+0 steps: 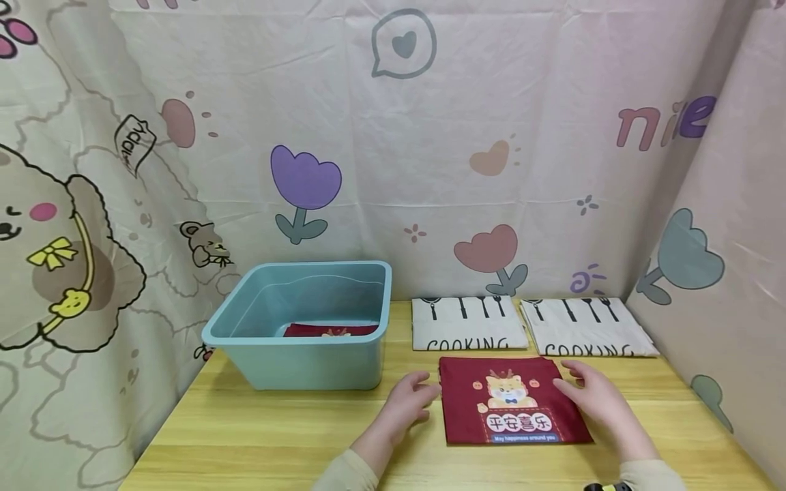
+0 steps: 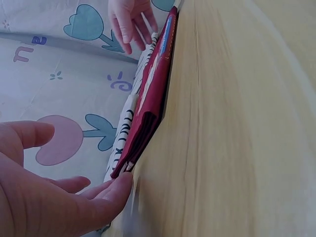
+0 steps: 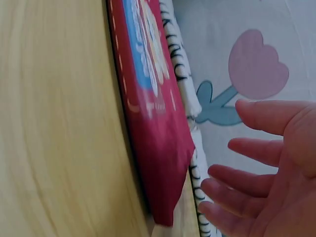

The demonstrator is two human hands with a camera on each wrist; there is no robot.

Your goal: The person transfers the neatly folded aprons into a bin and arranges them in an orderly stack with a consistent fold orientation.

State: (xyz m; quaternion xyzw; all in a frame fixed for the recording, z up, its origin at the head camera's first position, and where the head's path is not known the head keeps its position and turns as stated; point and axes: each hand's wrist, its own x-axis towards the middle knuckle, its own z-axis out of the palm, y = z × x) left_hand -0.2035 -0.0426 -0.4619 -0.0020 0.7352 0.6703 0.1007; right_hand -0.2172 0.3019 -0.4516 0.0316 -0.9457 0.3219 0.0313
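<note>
A folded dark red cloth (image 1: 460,402) with a cartoon animal and white lettering lies flat on the table in front of me. My left hand (image 1: 405,404) is beside its left edge, fingers loosely bent and holding nothing. In the left wrist view, the fingertips come right up to the layered edge of the red cloth (image 2: 148,123). At the opposite side my right hand (image 1: 594,395) hovers by the upper right edge, thumb and fingers spread apart. The right wrist view shows those relaxed fingers (image 3: 242,180) just off the cloth's side, with nothing in them.
A light blue plastic bin (image 1: 307,365) stands at the left, with another red cloth (image 1: 301,331) inside. Behind the red cloth lie two folded white cloths, the left one (image 1: 469,327) and the right one (image 1: 589,331), printed with utensils. A patterned curtain (image 1: 393,170) hangs around the wooden table (image 1: 258,436).
</note>
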